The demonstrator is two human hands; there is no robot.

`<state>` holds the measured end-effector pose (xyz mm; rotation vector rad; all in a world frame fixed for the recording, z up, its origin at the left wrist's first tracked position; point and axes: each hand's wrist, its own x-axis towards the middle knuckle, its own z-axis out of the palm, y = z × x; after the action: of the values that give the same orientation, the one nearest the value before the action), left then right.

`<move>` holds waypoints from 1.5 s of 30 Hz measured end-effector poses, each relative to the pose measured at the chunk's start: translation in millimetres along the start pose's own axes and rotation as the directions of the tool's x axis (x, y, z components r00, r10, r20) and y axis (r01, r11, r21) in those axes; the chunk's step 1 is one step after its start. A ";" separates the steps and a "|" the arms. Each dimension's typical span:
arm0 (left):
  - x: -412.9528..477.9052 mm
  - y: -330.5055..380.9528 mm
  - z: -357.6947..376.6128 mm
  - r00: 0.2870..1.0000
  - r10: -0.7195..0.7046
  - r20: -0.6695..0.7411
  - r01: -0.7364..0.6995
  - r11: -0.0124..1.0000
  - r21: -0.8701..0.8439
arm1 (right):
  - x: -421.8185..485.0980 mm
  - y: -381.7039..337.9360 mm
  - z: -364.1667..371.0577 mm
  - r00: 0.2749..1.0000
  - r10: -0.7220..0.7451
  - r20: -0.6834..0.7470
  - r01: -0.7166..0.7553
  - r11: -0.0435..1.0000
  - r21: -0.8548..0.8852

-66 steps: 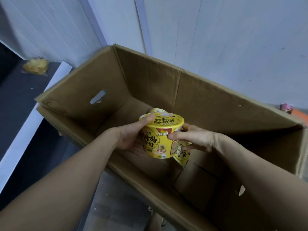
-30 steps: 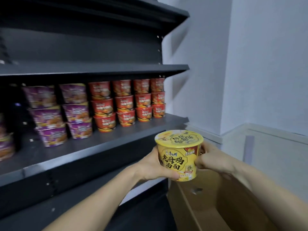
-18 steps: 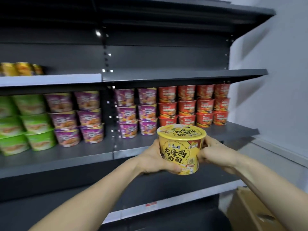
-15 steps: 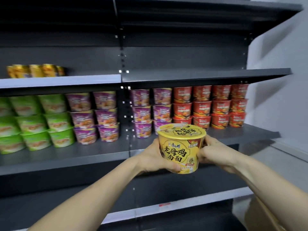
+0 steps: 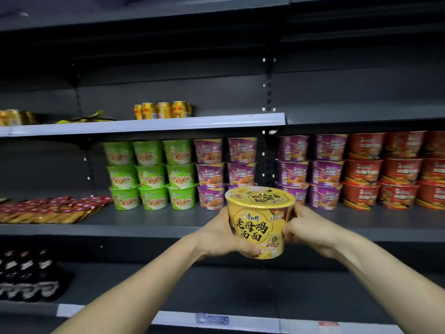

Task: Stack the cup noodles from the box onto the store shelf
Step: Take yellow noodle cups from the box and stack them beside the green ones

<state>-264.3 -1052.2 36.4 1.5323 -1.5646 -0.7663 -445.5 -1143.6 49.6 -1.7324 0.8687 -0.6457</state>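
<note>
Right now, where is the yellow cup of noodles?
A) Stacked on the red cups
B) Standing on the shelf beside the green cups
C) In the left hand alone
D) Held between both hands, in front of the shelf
D: the left hand and the right hand grip opposite sides of the yellow cup, which is held up in front of the shelf and not set down.

Bare forearms, left hand [image 5: 222,235], right hand [image 5: 309,229] (slim wrists)

The side of the yellow noodle cup [image 5: 257,229] bears the brand 康师傅 above large black characters 老母鸡汤面.
</note>
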 end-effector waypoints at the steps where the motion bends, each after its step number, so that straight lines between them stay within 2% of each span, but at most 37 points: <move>1: -4.0 -6.6 -9.0 1.000 -0.015 -0.014 0.015 1.000 -0.008 | 6.4 -2.1 10.6 1.000 0.005 0.014 -0.005 1.000 -0.009; 14: -11.5 -70.1 -104.0 0.975 -0.114 -0.192 0.119 0.993 0.016 | 116.6 -18.5 113.1 0.972 -0.024 0.233 0.024 1.000 0.000; 22: 17.8 -113.1 -169.0 0.918 -0.188 -0.349 0.209 0.978 0.021 | 214.6 -39.4 168.3 0.935 -0.108 0.339 0.152 0.983 -0.105; 27: 23.9 -142.7 -206.2 0.885 -0.234 -0.402 0.262 0.965 0.014 | 267.6 -43.3 211.6 0.906 -0.107 0.409 0.172 0.977 -0.125; 36: 19.5 -227.0 -307.0 0.841 -0.338 -0.424 0.360 0.933 -0.030 | 336.5 -58.4 317.1 0.894 -0.118 0.432 0.177 0.979 -0.097; 45: 10.0 -309.5 -424.5 0.855 -0.377 -0.356 0.410 0.912 0.019 | 380.9 -77.8 427.4 0.942 -0.056 0.332 0.095 0.990 -0.104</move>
<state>258.4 -1041.5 -16.5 1.9732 -1.0495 -0.6017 127.3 -1196.5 -4.3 -1.9198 0.6183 -0.3438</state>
